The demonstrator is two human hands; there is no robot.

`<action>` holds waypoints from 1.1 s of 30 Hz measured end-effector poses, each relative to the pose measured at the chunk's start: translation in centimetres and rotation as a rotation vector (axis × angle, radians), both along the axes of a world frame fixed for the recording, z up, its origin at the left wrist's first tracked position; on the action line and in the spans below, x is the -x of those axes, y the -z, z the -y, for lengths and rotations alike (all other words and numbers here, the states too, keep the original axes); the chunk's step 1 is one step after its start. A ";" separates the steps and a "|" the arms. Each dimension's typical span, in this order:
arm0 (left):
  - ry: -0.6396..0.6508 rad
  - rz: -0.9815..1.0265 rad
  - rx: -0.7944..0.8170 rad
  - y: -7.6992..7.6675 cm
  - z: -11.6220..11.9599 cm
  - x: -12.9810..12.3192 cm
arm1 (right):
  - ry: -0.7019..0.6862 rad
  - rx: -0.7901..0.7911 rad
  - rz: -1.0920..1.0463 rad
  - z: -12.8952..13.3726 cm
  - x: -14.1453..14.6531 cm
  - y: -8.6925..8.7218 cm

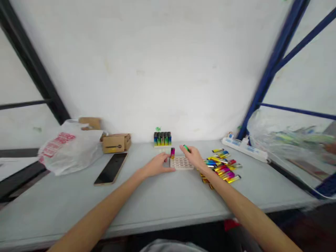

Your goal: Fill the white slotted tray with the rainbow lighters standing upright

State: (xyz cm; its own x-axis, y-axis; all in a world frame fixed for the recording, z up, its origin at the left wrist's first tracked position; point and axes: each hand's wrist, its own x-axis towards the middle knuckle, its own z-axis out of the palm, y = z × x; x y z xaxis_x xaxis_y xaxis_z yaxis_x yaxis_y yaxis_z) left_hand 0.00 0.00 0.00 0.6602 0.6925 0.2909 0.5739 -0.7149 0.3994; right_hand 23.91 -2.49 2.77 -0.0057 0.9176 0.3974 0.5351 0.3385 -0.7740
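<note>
My left hand (156,165) rests at the left end of a small white tray (183,168) with rows of round holes, its thumb at the front corner and its fingers at the side, gripping that end. One purple-and-orange lighter-like tube (172,153) stands upright in the tray's back left corner, close to my left fingertips. Above the tray's right side, my right hand (193,155) pinches a green lighter-like tube (186,148), tilted. Right of the tray lies a loose heap of shiny, many-coloured tubes (223,169), partly covered by my right forearm.
At the back, a block of upright tubes (162,139) stands near the wall. To the left are a phone (111,168), a cardboard box (116,143) and a white plastic bag (70,147). A power strip (245,148) lies at the right, beside a blue metal post (265,77).
</note>
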 end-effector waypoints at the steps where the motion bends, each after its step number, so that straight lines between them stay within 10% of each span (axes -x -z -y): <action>1: -0.006 0.002 0.001 0.0 0.0 0.0 | 0.020 0.014 0.011 0.0 0.1 0.1; 23: -0.012 0.007 0.023 -0.5 0.2 -0.2 | -0.194 -0.230 0.280 -0.2 -0.7 0.5; 33: -0.043 0.052 0.011 0.3 0.3 -0.8 | -0.315 -0.111 0.425 -0.6 -1.2 1.2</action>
